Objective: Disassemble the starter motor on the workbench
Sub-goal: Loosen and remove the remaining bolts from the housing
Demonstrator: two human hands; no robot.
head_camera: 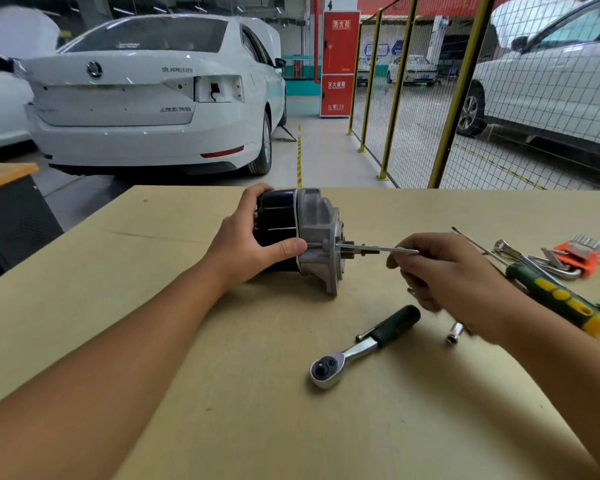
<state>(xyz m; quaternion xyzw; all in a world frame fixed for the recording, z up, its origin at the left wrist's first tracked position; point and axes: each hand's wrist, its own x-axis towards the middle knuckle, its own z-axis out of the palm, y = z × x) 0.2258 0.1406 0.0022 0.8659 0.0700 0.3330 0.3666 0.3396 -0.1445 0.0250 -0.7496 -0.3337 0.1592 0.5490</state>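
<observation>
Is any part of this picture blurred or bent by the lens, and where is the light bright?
In the head view, the right hand shows motion blur at its lower fingers, while the left hand on the starter motor is sharp; the wide lens bends the yellow fence posts; the light is even, with soft glare on the ratchet.

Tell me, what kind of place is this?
Probably a car repair workshop or training garage: a white car is parked inside, a ratchet lies on the workbench, and the hands are working on a starter motor.
</observation>
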